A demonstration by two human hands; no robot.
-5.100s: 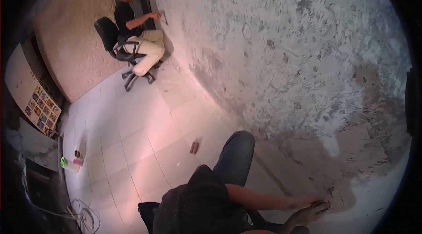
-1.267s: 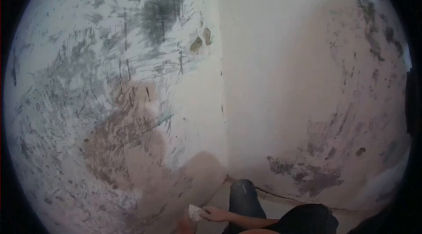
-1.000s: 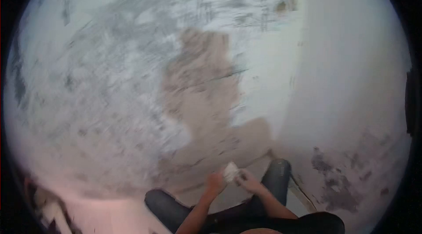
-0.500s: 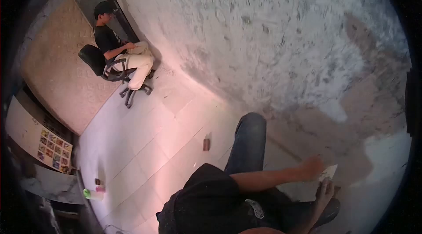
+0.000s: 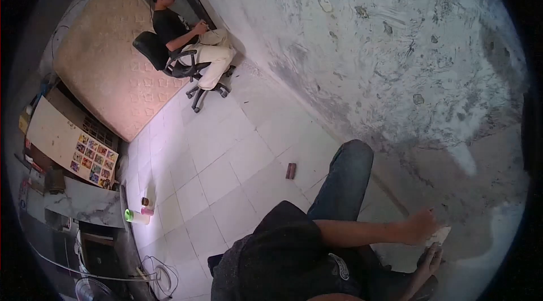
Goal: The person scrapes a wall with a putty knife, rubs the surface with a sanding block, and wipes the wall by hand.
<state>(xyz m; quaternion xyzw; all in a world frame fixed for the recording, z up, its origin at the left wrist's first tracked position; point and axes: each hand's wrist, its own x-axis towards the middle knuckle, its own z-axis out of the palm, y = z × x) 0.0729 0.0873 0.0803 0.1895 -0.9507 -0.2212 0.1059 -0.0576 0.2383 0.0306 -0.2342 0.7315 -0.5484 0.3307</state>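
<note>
My right hand (image 5: 431, 260), low at the right, has its fingers closed on a small pale flat piece (image 5: 439, 236). Just above it my left hand (image 5: 421, 226) is curled closed against that piece's upper edge. Whatever lies inside the left fingers is hidden. The piece looks whitish with a pointed corner; its kind is too small to tell. Both hands are beyond my dark shirt (image 5: 277, 256), beside my bent knee in blue jeans (image 5: 350, 159).
A small dark reddish-brown block (image 5: 291, 171) lies on the tiled floor (image 5: 226, 176). A person (image 5: 172, 27) sits on a black office chair (image 5: 150, 49) near a leaning mattress (image 5: 107, 46). A green-lidded container (image 5: 137, 217) stands left, by cables (image 5: 164, 278). A rough wall (image 5: 362, 35) rises beyond.
The camera view has shifted, so the room appears further right and sharper. My left hand, blurred before, is clearer now and remains beside the pale piece in my right hand.
</note>
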